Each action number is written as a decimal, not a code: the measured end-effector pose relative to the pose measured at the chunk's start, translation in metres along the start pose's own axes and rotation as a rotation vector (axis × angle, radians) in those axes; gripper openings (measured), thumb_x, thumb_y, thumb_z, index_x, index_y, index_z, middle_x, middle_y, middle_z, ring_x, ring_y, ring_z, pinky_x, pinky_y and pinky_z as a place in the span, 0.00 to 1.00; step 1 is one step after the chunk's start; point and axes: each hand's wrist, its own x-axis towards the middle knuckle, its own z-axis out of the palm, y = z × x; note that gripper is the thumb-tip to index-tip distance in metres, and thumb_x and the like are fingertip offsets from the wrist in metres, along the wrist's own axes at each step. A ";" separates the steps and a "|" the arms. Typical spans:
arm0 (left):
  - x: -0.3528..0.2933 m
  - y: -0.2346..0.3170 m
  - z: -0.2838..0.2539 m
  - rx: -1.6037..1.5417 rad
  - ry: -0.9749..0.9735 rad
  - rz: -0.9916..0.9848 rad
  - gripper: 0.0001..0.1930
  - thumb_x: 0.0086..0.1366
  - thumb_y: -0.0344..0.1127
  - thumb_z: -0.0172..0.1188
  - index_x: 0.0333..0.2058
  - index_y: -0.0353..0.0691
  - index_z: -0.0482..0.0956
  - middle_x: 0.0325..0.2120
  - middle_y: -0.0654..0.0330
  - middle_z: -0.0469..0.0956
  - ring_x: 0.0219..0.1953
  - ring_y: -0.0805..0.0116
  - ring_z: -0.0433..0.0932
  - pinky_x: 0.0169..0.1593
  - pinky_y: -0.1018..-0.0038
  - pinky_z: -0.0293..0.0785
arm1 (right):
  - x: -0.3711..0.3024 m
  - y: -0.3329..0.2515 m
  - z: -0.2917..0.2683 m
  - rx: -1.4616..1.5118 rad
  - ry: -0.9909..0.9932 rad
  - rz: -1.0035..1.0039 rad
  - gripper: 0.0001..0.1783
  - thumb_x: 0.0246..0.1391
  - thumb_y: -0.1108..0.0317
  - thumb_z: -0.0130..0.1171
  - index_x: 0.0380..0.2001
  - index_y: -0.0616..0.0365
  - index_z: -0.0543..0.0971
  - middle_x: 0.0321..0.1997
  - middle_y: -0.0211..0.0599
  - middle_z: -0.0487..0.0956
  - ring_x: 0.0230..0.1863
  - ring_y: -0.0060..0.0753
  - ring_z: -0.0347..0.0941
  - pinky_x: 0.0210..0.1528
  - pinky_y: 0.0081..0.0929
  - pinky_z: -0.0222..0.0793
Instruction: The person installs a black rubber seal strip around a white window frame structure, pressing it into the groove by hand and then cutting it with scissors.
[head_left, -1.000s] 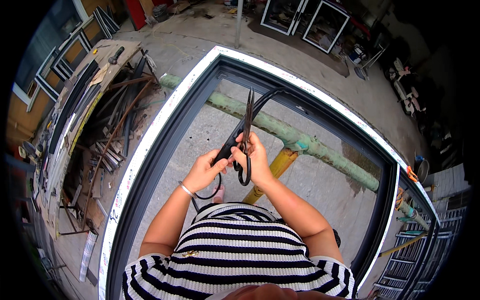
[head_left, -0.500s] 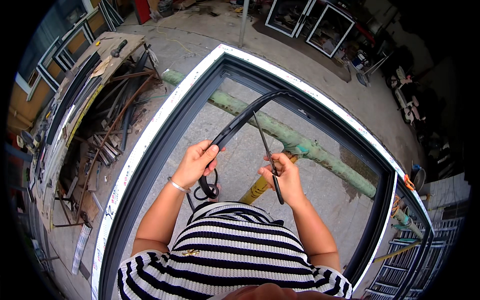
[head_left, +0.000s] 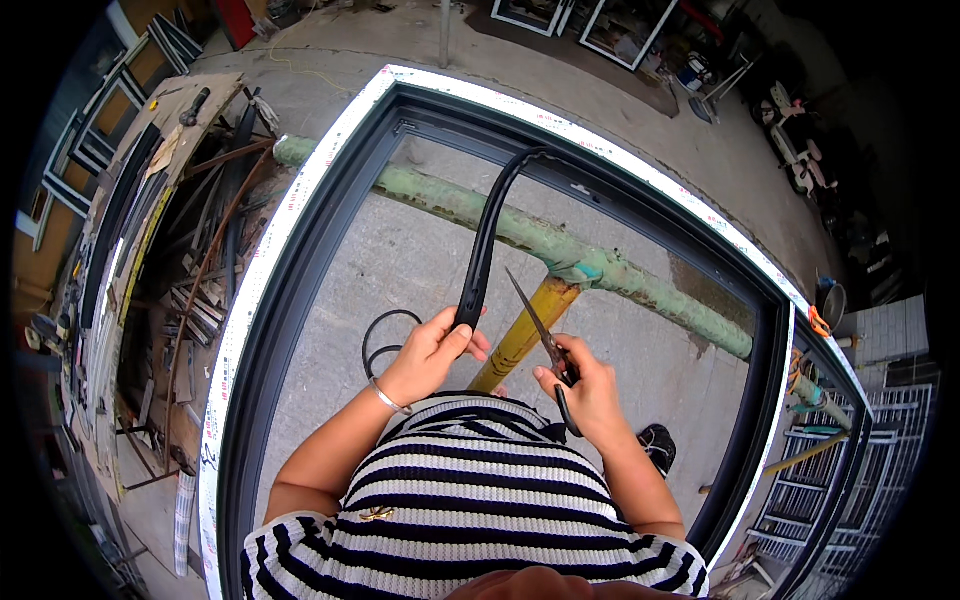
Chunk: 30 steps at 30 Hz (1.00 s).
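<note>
My left hand point(head_left: 432, 350) pinches a black rubber sealing strip point(head_left: 487, 235). From there the strip arches up and away to the far inner edge of a large dark window frame point(head_left: 300, 240) edged with white film. A thin loop of it point(head_left: 372, 330) hangs beside my left wrist. To the right, my right hand point(head_left: 585, 388) is closed on dark scissors point(head_left: 540, 325). Their blades look together and point up and left, apart from the strip. Through the frame opening run a green pipe point(head_left: 450, 208) and a yellow post point(head_left: 525, 340).
A cluttered workbench point(head_left: 170, 150) with offcuts stands at the left. Glazed frames point(head_left: 630, 30) lean at the back, near a parked scooter point(head_left: 795, 150). An orange-handled tool point(head_left: 819, 320) sits on the frame's right corner. Metal racks point(head_left: 800, 500) lie at the lower right.
My left hand has moved right and lower, and the strip now stands more upright. The scissors have dropped a little with my right hand. The whole view has shifted.
</note>
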 end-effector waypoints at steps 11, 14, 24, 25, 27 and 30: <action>0.039 -0.027 0.047 -0.118 -0.194 0.040 0.19 0.76 0.37 0.51 0.57 0.32 0.62 0.49 0.51 0.79 0.53 0.64 0.79 0.58 0.69 0.74 | -0.051 0.014 -0.014 -0.280 0.223 0.003 0.21 0.41 0.67 0.76 0.42 0.56 0.83 0.25 0.34 0.79 0.25 0.35 0.75 0.27 0.31 0.71; 0.045 -0.031 0.048 -0.073 -0.187 0.026 0.18 0.75 0.35 0.54 0.56 0.32 0.62 0.47 0.53 0.79 0.52 0.66 0.79 0.57 0.70 0.74 | -0.054 0.009 -0.013 -0.336 0.240 0.029 0.22 0.40 0.65 0.77 0.41 0.56 0.83 0.25 0.33 0.78 0.25 0.36 0.75 0.28 0.32 0.71; 0.049 -0.043 0.040 -0.029 -0.205 -0.040 0.19 0.75 0.37 0.54 0.56 0.36 0.60 0.50 0.45 0.80 0.52 0.64 0.79 0.57 0.68 0.73 | -0.053 0.007 0.000 -0.415 0.238 0.037 0.25 0.44 0.60 0.74 0.48 0.49 0.84 0.24 0.34 0.76 0.27 0.39 0.76 0.29 0.36 0.72; 0.049 -0.046 0.040 -0.025 -0.200 -0.026 0.19 0.75 0.37 0.53 0.56 0.36 0.60 0.50 0.45 0.80 0.52 0.64 0.79 0.57 0.69 0.73 | -0.053 0.006 0.001 -0.423 0.236 0.038 0.25 0.44 0.60 0.74 0.49 0.49 0.84 0.24 0.34 0.75 0.27 0.39 0.76 0.29 0.36 0.72; 0.048 -0.047 0.042 -0.033 -0.189 -0.013 0.18 0.75 0.37 0.53 0.56 0.36 0.60 0.49 0.45 0.80 0.51 0.64 0.80 0.56 0.69 0.74 | -0.054 0.004 0.002 -0.427 0.236 0.045 0.26 0.44 0.60 0.74 0.49 0.49 0.84 0.24 0.34 0.75 0.27 0.39 0.76 0.28 0.36 0.72; 0.049 -0.041 0.048 -0.068 -0.176 -0.001 0.17 0.75 0.36 0.53 0.55 0.36 0.60 0.48 0.46 0.80 0.51 0.64 0.80 0.57 0.68 0.74 | -0.054 0.003 0.003 -0.450 0.251 0.026 0.26 0.44 0.59 0.74 0.49 0.49 0.84 0.24 0.34 0.75 0.27 0.39 0.76 0.27 0.36 0.72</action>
